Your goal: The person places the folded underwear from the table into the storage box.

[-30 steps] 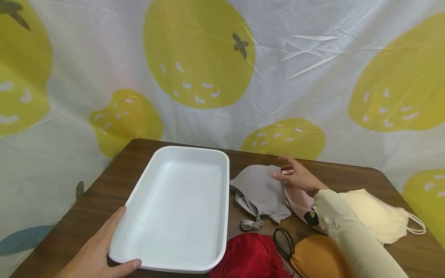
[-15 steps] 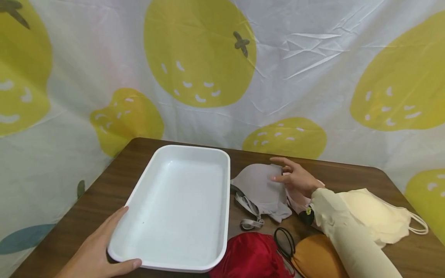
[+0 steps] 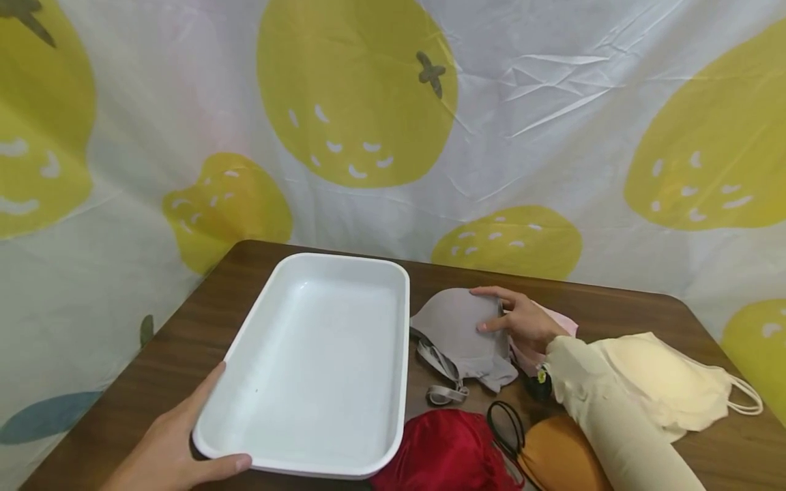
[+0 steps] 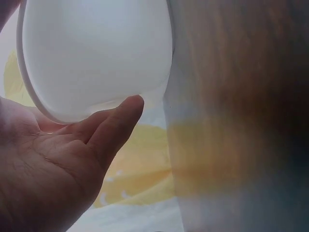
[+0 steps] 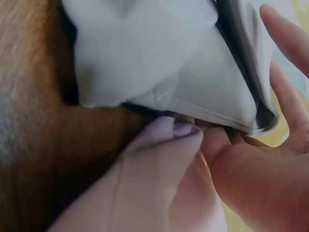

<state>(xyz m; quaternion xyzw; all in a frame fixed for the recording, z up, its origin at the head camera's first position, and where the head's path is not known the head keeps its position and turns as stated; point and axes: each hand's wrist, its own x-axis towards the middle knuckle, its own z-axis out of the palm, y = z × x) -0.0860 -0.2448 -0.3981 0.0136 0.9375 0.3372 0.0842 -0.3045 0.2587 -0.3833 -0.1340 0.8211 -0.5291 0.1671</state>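
Observation:
A white rectangular tray [image 3: 319, 368] sits on the table, and my left hand [image 3: 175, 436] grips its near left corner, thumb at the front rim and fingers along the side wall. In the left wrist view those fingers [image 4: 116, 123] lie against the tray's outer wall. My right hand [image 3: 522, 317] holds the right edge of a grey bra [image 3: 457, 327], thumb on the cup. In the right wrist view the bra's edge lies between the fingers, some hidden behind the fabric. Partly under that hand lies a pink bra [image 5: 159, 179].
A red satin bra [image 3: 445, 450] and a mustard bra [image 3: 561, 453] with black straps lie at the near edge. Beyond the right forearm is a cream bra [image 3: 669, 382]. A lemon-print cloth [image 3: 381, 218] hangs behind the brown table [image 3: 620, 307].
My right hand has moved slightly left and closed onto the grey bra's edge, uncovering more of the pink bra. My left hand has stayed at the tray corner.

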